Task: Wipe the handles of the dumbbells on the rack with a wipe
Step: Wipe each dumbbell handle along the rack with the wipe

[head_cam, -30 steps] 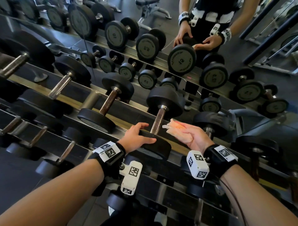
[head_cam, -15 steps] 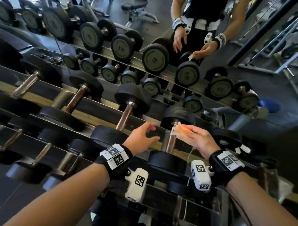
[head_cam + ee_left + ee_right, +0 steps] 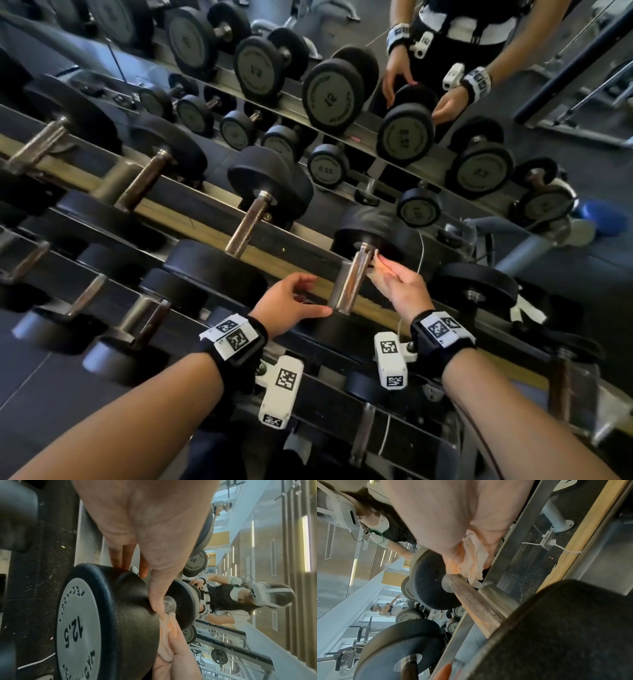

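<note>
Dumbbells fill the rack (image 3: 191, 219) across the frame, and we work at the one (image 3: 363, 236) in the lower centre. Our right hand (image 3: 400, 284) holds the wipe (image 3: 376, 265) against the right side of its handle (image 3: 351, 282), near the far head; the fingers lie nearly straight with the thumb pinning the wipe (image 3: 474, 557) to them. Our left hand (image 3: 287, 305) hovers just left of the handle, fingers spread and loose, holding nothing, thumb tip close to the handle's near end.
</note>
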A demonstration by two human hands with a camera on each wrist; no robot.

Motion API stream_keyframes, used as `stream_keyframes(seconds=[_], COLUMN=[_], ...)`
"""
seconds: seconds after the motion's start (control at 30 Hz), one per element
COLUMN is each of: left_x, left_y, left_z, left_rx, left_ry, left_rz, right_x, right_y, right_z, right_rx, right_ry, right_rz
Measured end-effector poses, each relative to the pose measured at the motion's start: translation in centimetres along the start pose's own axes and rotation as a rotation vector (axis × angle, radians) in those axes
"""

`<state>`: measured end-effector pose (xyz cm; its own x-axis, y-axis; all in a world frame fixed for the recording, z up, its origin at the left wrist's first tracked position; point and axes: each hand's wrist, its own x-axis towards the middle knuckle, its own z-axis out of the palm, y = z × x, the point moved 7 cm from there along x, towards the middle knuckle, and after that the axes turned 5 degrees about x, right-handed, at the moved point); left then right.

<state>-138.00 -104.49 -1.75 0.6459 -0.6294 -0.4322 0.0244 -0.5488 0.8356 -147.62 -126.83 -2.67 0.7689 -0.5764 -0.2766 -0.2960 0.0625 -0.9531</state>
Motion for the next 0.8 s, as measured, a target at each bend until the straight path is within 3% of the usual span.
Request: stream_keyframes(seconds=[0.3, 0.5, 0.57, 0.67, 0.73, 0.8], left_x=[-0.1, 0.1, 0.1, -0.3, -0.7, -1.0], left_y=[-1.4, -1.6, -1.7, -1.8, -2.3, -2.7], left_z=[0.5, 0.7, 0.8, 1.3, 1.9, 2.4], left_rx=[-0.131, -0.139, -0.157, -0.219, -0.288, -0.363], left_ry=[-0.024, -0.07, -0.069, -0.089, -0.108, -0.118], left_rz=[-0.104, -0.121, -0.122, -0.135, -0.171, -0.217], right_x=[-1.3, -4.3, -3.4, -1.1, -0.8, -1.2], right_y=[2.1, 0.7, -0.2, -0.9, -0.6, 0.1], right_z=[1.9, 2.4, 1.3, -0.4, 0.8, 1.9], right_rx=[-0.066, -0.131, -0.005, 0.101, 0.042, -0.169], right_ry=[-0.131, -0.378, -0.315, -0.072, -0.095, -0.131], right_rz=[0.036, 0.1, 0.093, 0.049, 0.044, -0.006])
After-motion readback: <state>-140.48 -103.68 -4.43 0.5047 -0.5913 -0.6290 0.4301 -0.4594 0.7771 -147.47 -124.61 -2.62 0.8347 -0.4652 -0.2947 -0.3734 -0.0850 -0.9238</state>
